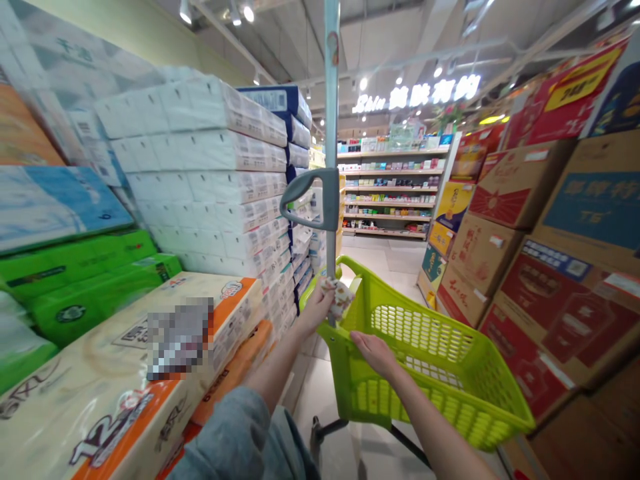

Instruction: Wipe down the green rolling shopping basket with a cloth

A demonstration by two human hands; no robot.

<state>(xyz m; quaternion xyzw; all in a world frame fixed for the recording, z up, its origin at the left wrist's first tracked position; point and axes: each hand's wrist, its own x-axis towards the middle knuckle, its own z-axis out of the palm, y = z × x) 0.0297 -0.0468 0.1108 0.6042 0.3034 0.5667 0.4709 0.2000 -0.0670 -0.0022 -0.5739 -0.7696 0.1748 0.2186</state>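
My left hand (317,308) is closed around a small, soft-looking white thing with a coloured pattern (339,298), right against a metal pole (331,120). What exactly this bundle is, I cannot make out. The pole rises past the top of the view and carries a grey loop handle (311,200); its lower end is hidden behind the hand and the cart. My right hand (373,352) grips the near rim of a lime-green shopping cart (430,321), whose perforated basket holds nothing visible.
Stacked white tissue packs (190,160) stand at the left. A large beige-and-orange pack (165,360) lies nearer, with a blurred-out item on top. Piled cartons (505,247) line the right side. Beyond the aisle floor (380,267) are stocked shelves (390,180).
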